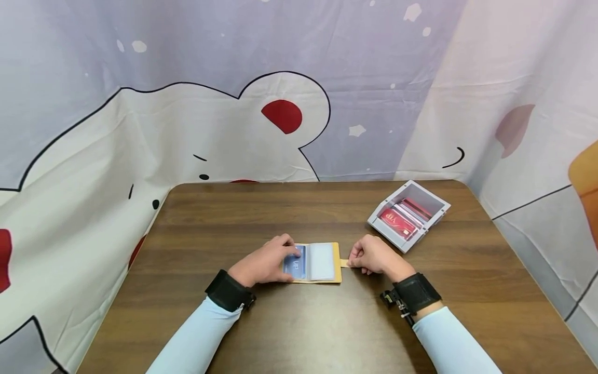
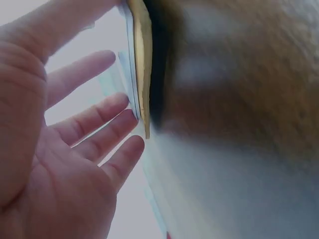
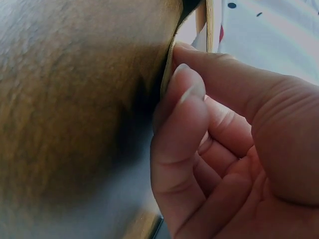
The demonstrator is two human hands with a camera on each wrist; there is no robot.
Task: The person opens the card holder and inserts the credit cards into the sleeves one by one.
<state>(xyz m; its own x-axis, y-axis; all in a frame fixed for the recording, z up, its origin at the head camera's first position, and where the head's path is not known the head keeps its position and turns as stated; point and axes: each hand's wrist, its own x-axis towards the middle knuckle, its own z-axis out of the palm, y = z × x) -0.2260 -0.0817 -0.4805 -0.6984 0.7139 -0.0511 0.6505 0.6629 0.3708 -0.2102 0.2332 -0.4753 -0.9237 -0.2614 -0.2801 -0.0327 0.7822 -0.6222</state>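
A small yellow card holder lies spread on the table, with clear sleeve pages inside. A blue card marked VIP shows in its left page, while the right page looks blank and whitish. My left hand rests on the left side, a fingertip on the blue card and the thumb along the near edge. Its fingers are spread and fairly straight in the left wrist view, against the holder's edge. At the right, my right hand pinches the yellow strap between thumb and index finger, other fingers curled.
A grey open-top box stands at the back right of the brown wooden table, holding several cards, including a red VIP card. A patterned cloth hangs behind the table and along its sides.
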